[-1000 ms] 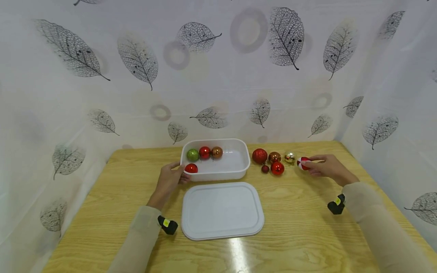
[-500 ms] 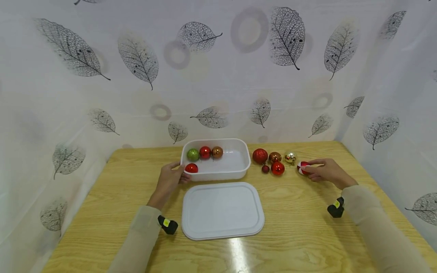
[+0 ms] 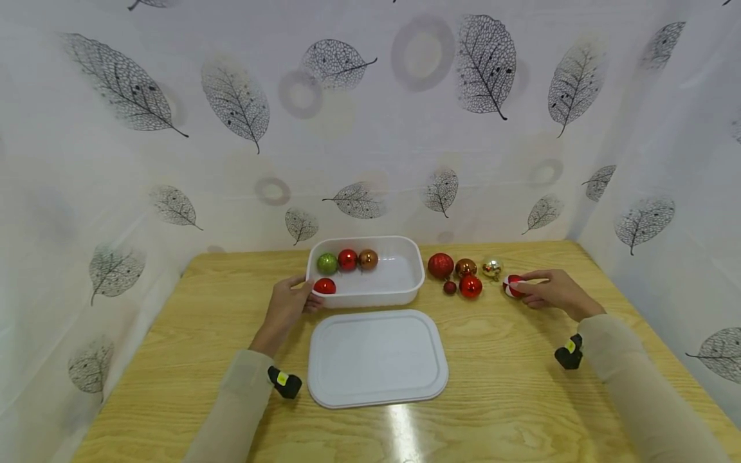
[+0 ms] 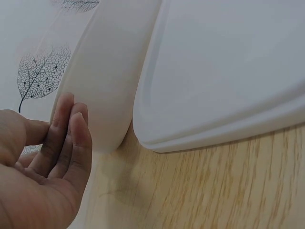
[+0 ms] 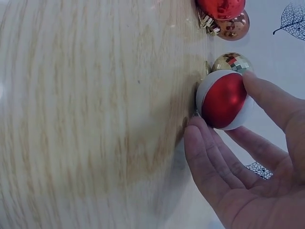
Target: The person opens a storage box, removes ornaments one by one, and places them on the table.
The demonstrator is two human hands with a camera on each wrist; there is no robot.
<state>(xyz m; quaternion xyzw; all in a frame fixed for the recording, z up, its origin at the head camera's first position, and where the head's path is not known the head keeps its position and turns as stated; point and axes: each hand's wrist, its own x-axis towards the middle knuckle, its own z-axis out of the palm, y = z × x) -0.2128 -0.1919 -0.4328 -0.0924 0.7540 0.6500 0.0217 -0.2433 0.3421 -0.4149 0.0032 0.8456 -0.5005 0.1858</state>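
Bauble sorting observed on wooden table (image 3: 498, 386).
White tub (image 3: 405, 283) is steadied by the left hand (image 3: 285, 305); a red-and-white bauble (image 3: 512, 285) is held by the right hand (image 3: 552, 292) (on the tabletop); the lid (image 3: 376, 357) is laid in front.

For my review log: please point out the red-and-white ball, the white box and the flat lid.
red-and-white ball (image 5: 224, 100), right wrist view, on its red stripe.
white box (image 3: 370, 297), head view, on its near outer wall.
flat lid (image 3: 376, 357), head view, on its flat centre.
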